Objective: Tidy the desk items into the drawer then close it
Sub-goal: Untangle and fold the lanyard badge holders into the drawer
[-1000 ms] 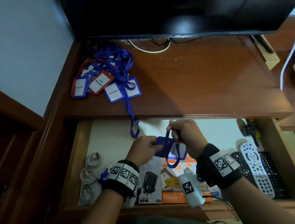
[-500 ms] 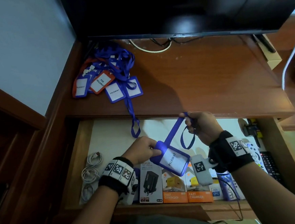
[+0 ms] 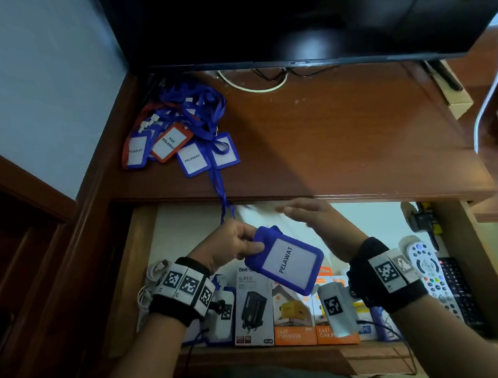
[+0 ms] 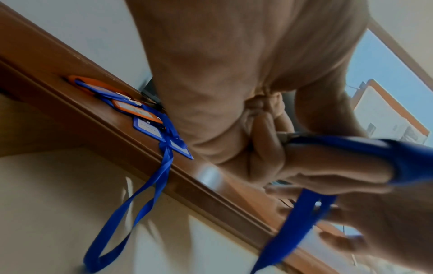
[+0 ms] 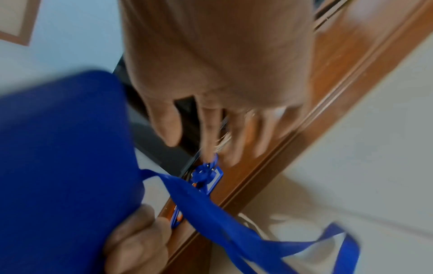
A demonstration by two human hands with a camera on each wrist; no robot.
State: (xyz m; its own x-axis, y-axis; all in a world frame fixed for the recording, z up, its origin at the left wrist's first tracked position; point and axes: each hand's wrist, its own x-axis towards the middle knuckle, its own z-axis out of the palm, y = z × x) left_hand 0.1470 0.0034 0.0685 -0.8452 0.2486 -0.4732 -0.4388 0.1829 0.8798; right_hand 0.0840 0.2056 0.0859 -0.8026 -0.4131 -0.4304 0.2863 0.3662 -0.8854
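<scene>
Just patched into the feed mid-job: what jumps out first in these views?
The blue badge holder marked PELAWAT stands out at centre, pinched by the left hand above the open drawer, with the right hand spread open beside it. A tangled pile of badges and lanyards lies on the desk at back left, one blue strap hanging over the edge into the drawer. Charger boxes line the drawer's front.

Over the open drawer [image 3: 129,275], the left hand [image 3: 231,244] pinches a blue badge holder [image 3: 286,260] marked PELAWAT by its left end. The right hand [image 3: 309,214], fingers straight and blurred, sits just beyond it near the desk [image 3: 342,139] edge. A pile of badges [image 3: 178,140] lies far left on the desk, 1 lanyard [image 3: 221,197] hanging into the drawer. Charger boxes [image 3: 281,314] line the near edge; remotes [image 3: 436,281] lie at right.
</scene>
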